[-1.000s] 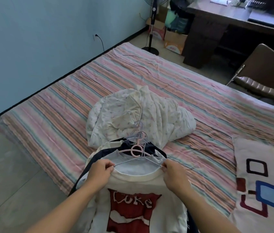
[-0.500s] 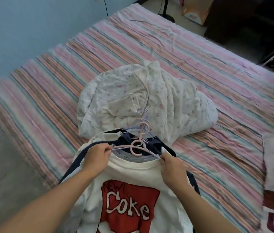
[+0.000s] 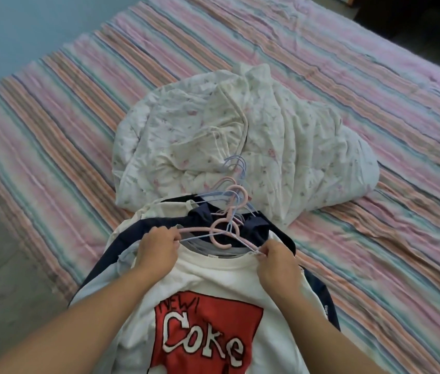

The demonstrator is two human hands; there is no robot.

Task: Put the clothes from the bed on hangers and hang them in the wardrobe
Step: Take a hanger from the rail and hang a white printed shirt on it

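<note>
While both my hands held its collar, the white cotton T-shirt with the red Coke print (image 3: 208, 306) lay just under my fingers.

My left hand (image 3: 156, 252) gripped collar and the thin pink plastic hanger (image 3: 221, 233); my right hand (image 3: 275, 263) pinched the opposite hanger tip at the collar. The hanger's long axis ran straight between my fingers, hook pointing away, both hands equally near. Compared with a second earlier, the hanger sat deeper into the neckline and my view had tipped down over the striped bed (image 3: 348, 103).
</note>
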